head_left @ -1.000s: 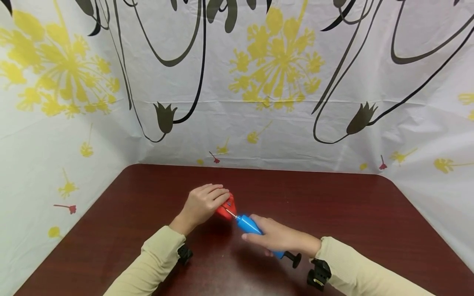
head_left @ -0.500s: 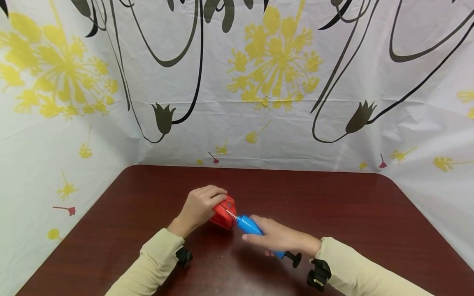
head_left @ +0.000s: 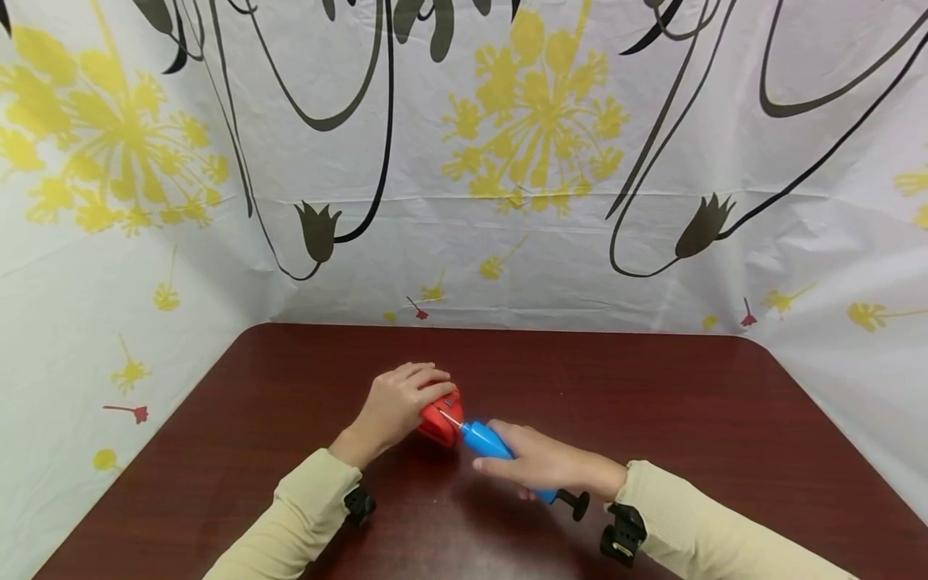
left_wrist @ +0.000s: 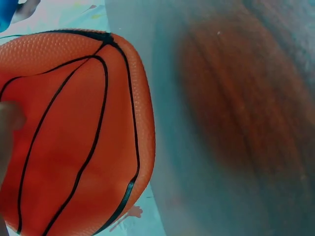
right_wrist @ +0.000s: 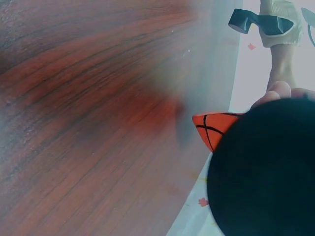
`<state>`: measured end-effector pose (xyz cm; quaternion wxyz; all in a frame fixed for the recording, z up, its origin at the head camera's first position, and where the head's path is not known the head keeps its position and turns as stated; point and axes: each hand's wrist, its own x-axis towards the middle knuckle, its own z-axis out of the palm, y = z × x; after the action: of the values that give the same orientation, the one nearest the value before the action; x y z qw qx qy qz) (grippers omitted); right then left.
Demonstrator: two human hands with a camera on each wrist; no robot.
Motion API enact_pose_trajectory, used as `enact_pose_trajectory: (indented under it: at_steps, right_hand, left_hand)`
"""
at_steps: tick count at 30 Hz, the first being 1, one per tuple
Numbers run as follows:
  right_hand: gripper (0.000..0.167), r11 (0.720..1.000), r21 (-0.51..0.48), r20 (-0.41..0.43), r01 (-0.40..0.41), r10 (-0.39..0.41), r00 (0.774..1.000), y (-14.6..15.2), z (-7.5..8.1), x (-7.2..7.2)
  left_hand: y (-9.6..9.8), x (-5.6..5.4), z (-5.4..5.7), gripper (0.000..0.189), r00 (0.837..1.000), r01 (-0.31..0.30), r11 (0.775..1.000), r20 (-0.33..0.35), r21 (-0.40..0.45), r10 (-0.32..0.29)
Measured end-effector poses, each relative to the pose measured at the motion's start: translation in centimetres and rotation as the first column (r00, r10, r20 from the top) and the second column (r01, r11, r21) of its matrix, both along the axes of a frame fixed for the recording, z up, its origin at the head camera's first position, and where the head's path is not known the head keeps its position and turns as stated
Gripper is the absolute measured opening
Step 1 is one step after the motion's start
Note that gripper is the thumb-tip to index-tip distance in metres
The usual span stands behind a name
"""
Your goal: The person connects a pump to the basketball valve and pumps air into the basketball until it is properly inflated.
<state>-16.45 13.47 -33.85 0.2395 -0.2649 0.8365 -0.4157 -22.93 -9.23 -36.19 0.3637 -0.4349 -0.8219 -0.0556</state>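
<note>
A partly deflated orange-red basketball [head_left: 439, 428] with black seams is held above the table in the head view. My left hand [head_left: 395, 403] grips it from the left, fingers over its top. Its sunken side and folded rim fill the left of the left wrist view. My right hand [head_left: 544, 461] holds a blue hand pump [head_left: 487, 441], whose thin metal needle [head_left: 451, 417] meets the ball; how deep it sits I cannot tell. The black pump handle [head_left: 577, 505] sticks out behind the right hand. In the right wrist view its round black end [right_wrist: 266, 167] hides most of the ball.
A dark reddish-brown wooden table [head_left: 638, 395] lies under both hands. Behind and beside it hangs a white cloth [head_left: 435, 242] printed with yellow and grey flowers. Each wrist bears a black camera mount, such as the right one [head_left: 622, 533].
My left hand has shifted slightly on the ball, tilting it so that more of its lower side shows. The right hand and pump have hardly moved.
</note>
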Motion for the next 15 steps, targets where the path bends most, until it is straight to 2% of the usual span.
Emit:
enact_pose_trajectory:
  at_steps: [8, 15]
  right_hand:
    - [0.046, 0.999, 0.004, 0.016, 0.031, -0.031, 0.999, 0.3, -0.2, 0.0]
    - [0.048, 0.999, 0.003, 0.037, 0.033, -0.033, 0.999, 0.3, -0.3, 0.1]
  left_hand:
    - [0.5, 0.1, -1.1, 0.039, 0.999, -0.018, 0.999, 0.043, 0.04, 0.016]
    - [0.7, 0.3, -1.4, 0.041, 0.997, -0.029, 0.998, 0.067, 0.053, 0.026]
